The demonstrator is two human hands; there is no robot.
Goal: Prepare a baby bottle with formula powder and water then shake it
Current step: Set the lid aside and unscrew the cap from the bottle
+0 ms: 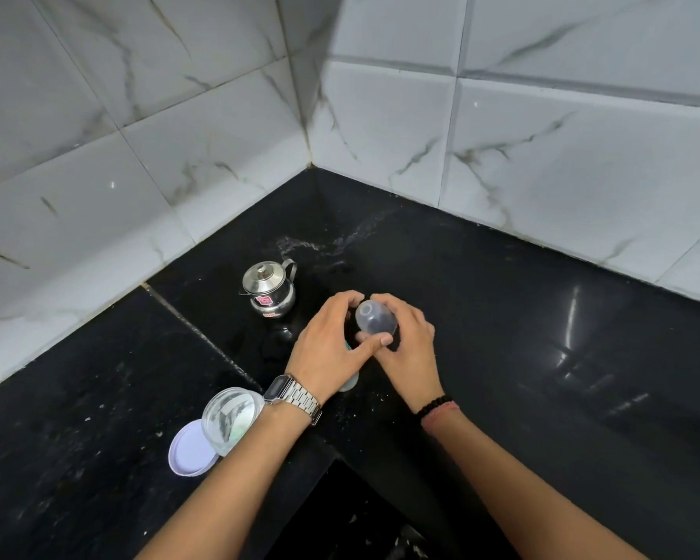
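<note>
Dimmish, even indoor light, white streaks of glare on the glossy black worktop (pixel 542 317) at 3 o'clock, a grey shadow band on the marble wall tiles (pixel 380 95) at 12 o'clock, wide-angle bending of tile lines toward the edges, soft overall focus.

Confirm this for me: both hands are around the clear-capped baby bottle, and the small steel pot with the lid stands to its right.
Not quite. The head view shows the small lidded steel pot to the left of the clear-capped baby bottle, not the right. The left hand and right hand are indeed around it.
</note>
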